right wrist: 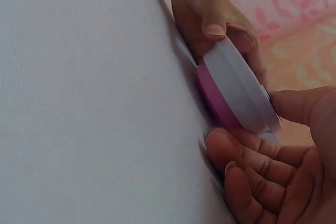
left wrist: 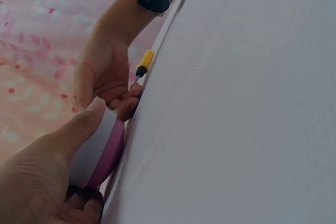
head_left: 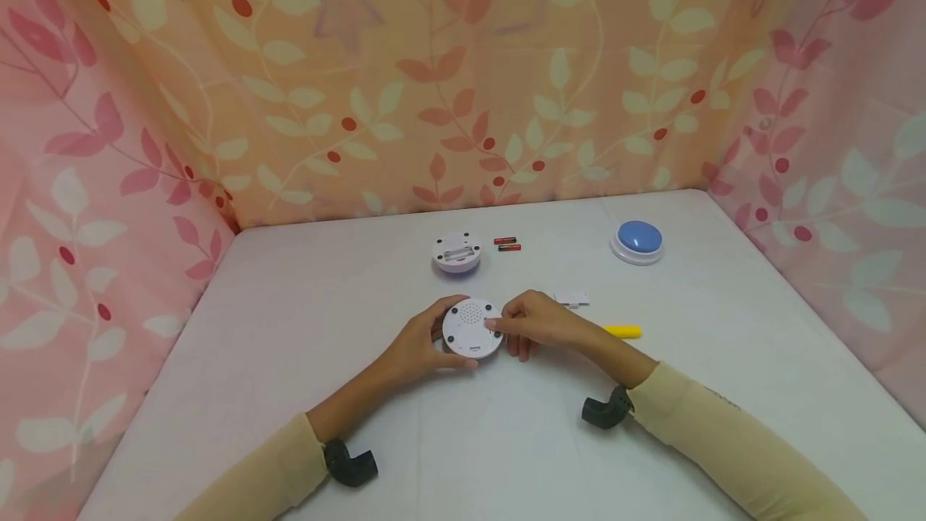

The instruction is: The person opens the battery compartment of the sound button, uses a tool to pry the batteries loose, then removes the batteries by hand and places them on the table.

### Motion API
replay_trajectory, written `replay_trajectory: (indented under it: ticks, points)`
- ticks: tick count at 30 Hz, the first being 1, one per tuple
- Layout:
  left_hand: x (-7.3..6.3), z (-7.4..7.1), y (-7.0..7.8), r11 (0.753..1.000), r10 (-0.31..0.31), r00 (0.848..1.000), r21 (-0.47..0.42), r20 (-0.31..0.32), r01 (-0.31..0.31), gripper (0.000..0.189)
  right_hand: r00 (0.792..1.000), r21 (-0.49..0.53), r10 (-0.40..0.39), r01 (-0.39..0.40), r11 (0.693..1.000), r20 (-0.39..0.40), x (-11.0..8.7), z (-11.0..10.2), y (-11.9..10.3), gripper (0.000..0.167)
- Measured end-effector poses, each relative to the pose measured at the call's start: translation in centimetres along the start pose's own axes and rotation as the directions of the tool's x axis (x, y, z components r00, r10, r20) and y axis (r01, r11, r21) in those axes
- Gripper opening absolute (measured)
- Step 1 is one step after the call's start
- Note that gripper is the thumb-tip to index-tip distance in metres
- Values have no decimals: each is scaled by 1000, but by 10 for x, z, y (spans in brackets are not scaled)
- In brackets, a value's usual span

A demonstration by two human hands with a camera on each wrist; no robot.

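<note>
A round white push button is turned over, its speaker holes and dark feet facing up. Its dome shows pink-purple against the table in the right wrist view. My left hand grips it by the left rim, thumb on the near side and fingers round the far side. At the right rim, my right hand holds it with the thumb on the underside and fingers curled below the edge. A yellow-handled screwdriver lies partly hidden behind the right forearm.
Behind the hands a second overturned button has its battery compartment uncovered. Two red-and-black batteries lie beside it. A small white piece rests beyond the right hand. A blue-topped button stands upright at the back right.
</note>
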State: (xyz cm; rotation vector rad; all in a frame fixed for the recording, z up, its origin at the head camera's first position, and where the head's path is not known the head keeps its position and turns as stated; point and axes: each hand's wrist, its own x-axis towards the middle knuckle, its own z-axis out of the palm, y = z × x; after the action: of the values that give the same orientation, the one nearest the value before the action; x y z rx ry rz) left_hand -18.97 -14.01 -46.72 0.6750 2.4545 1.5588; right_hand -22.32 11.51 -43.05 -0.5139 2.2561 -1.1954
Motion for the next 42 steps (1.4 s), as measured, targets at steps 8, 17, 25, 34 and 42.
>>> replay_trajectory:
  ticks: [8,17,25,34,42]
  points:
    - [-3,2,-3,1000,4,1000,-14,-9,-4,102,999,-65,-25,23,998,-35,1,1,0,39]
    - [0,1,-3,1000,13,1000,20,-21,-13,97,797,-512,-566,403,758,-212,-11,0,-15,34]
    - [0,0,0,1000,20,1000,2,-3,-20,98,759,-585,-651,526,617,-5,-15,8,-19,46]
    - [2,-1,-1,999,47,999,9,-2,-47,98,753,-671,-658,499,549,21,-15,14,-19,47]
    - [0,0,-1,999,41,999,7,-3,-41,98,742,-693,-669,501,518,37,-16,20,-20,37]
